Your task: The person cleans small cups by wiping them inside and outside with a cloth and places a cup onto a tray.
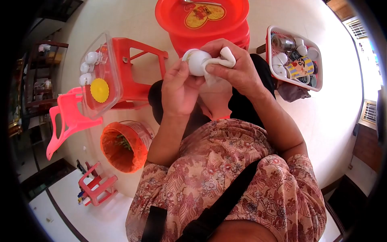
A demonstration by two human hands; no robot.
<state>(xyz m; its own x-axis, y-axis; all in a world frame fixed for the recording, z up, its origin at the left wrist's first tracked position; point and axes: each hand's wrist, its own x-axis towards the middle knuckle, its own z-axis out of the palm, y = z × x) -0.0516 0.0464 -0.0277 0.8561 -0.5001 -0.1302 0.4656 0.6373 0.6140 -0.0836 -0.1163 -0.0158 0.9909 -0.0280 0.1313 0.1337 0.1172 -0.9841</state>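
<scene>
A small white cup point(195, 60) is held up in front of my lap, gripped at its side by the fingers and thumb of my left hand point(177, 86). My right hand point(242, 74) pinches a folded white cloth point(221, 60) and presses it against the cup's right side. Part of the cloth hangs below the right fingers. The cup's inside cannot be seen from here. Just beyond both hands stands a round red tray point(163, 18) with a yellow print, and a metal utensil point(201, 2) lies on it.
At left, a clear plastic tray point(115, 90) on a red stool point(133, 72) holds several white cups and a yellow lid point(99, 90). A white-rimmed basket point(318, 82) of cups and jars stands at right. Lower left are an orange-lined bucket point(107, 151) and a pink chair point(70, 115).
</scene>
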